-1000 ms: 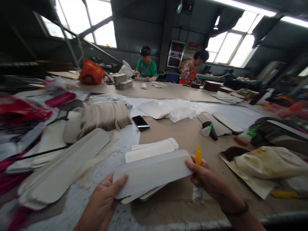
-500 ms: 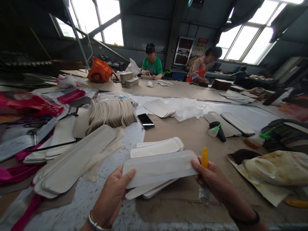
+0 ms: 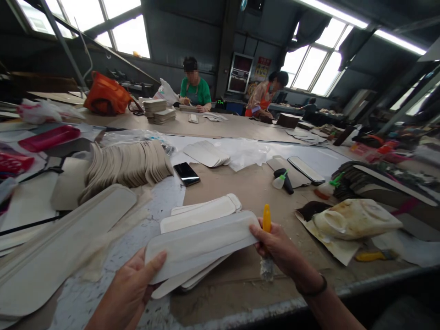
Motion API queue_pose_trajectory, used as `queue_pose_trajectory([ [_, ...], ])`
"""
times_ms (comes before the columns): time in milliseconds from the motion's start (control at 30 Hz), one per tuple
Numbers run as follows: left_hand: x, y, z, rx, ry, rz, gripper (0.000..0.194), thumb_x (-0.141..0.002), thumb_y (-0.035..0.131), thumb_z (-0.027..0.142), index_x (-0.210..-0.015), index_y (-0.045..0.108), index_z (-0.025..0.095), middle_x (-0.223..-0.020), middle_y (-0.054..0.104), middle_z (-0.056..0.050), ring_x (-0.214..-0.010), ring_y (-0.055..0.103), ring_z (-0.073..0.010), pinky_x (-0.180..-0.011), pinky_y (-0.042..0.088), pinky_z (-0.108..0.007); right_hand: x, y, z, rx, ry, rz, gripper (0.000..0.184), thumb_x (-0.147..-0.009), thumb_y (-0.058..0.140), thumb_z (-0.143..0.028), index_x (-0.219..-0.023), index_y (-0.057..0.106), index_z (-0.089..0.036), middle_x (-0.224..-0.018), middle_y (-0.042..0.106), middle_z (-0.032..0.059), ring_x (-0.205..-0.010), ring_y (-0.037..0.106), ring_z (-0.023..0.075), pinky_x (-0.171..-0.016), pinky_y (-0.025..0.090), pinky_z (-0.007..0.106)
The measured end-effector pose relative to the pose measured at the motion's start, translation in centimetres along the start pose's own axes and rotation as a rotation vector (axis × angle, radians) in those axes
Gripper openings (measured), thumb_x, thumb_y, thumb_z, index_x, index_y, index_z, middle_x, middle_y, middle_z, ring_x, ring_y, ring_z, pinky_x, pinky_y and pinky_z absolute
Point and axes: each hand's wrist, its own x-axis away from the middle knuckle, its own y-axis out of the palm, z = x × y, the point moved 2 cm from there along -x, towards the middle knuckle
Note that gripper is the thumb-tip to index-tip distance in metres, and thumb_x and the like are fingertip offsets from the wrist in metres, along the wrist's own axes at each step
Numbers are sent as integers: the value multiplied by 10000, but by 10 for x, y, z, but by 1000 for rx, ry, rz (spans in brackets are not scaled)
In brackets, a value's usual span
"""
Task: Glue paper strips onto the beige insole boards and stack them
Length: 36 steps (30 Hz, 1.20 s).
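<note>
A long pale panel with rounded corners (image 3: 202, 243) is held level between both hands. My left hand (image 3: 129, 282) is closed on its left end, thumb on top. My right hand (image 3: 275, 243) pinches the right end and also grips a yellow-handled brush (image 3: 266, 217), whose whitish bristles point down. Just behind the panel lie similar white pieces (image 3: 202, 213) on the brown table cover. More strips (image 3: 192, 277) fan out underneath, partly hidden by the panel.
Left are a row of curved beige pieces (image 3: 127, 167) and large pale panels (image 3: 68, 243). A phone (image 3: 186, 173) lies mid-table. On the right are a small green-tipped bottle (image 3: 279, 181), a stained container (image 3: 357, 219) and another brush (image 3: 374, 255). Two people work across the table.
My view has swung to the right, so the table and both hands appear further left. Both hands keep hold of the panel, and the brush stays in my right hand.
</note>
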Motion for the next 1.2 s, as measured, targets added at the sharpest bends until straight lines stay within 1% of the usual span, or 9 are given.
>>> queue_pose_trajectory([
  [133,-7,-6,-4,28,-5,61,877,-606,831,268,-1370,406,207,-1153,684,-68,-1017,643,-300,-791,588,-311,0,0,-1,43,-11,3,447,-702,629,-588,-705,453,-176,-484,437,-78,-367,392,47,-355,268,166],
  [267,-11,-9,-4,39,-40,60,965,-585,844,225,-1408,341,245,-1142,690,-50,-1024,639,-299,-793,592,-309,0,0,-3,62,-33,11,421,-717,622,-567,-700,460,-178,-483,435,-79,-373,402,51,-355,267,167],
  [467,-17,-12,-7,125,-126,29,1055,-516,878,248,-1414,330,184,-963,746,-86,-943,664,-352,-719,619,-360,-3,3,-3,-312,68,-84,449,-626,752,-499,-745,448,-190,-518,421,-97,-402,374,33,-368,273,139],
  [533,-18,-11,-6,143,-142,31,1032,-528,873,241,-1407,338,163,-999,734,-111,-948,660,-361,-714,621,-369,-7,3,-3,-367,99,-97,474,-597,779,-491,-743,444,-190,-522,423,-96,-413,374,30,-370,272,129],
  [667,-16,-2,0,133,-134,12,955,-586,838,200,-1402,343,183,-1119,691,-125,-951,663,-343,-727,616,-361,-17,2,-4,-247,86,-61,496,-617,749,-562,-703,448,-176,-502,427,-87,-410,371,27,-376,284,130],
  [800,-17,4,3,125,-106,-14,917,-602,826,212,-1393,363,178,-1104,697,-132,-948,663,-350,-724,612,-389,-27,-1,-7,-101,56,-24,504,-634,709,-603,-663,447,-174,-484,408,-83,-393,361,35,-362,266,153],
  [933,-24,2,6,118,-136,-14,788,-659,787,264,-1356,431,176,-1067,712,-129,-928,673,-341,-747,602,-408,-36,0,-11,-12,29,-29,475,-648,698,-582,-642,456,-175,-480,398,-82,-387,354,37,-350,260,161],
  [1100,-36,-6,14,148,-191,-83,661,-719,743,241,-1320,476,171,-1092,706,-101,-980,661,-297,-774,592,-339,-50,-1,-14,-116,122,-32,441,-633,744,-509,-664,449,-182,-506,406,-91,-379,355,21,-345,290,137],
  [1200,-44,-8,17,172,-216,-113,626,-720,742,245,-1294,507,165,-1084,709,-106,-992,655,-308,-764,595,-344,-60,-2,-16,-199,175,-65,406,-642,769,-437,-686,459,-180,-522,431,-88,-389,383,19,-349,304,120],
])
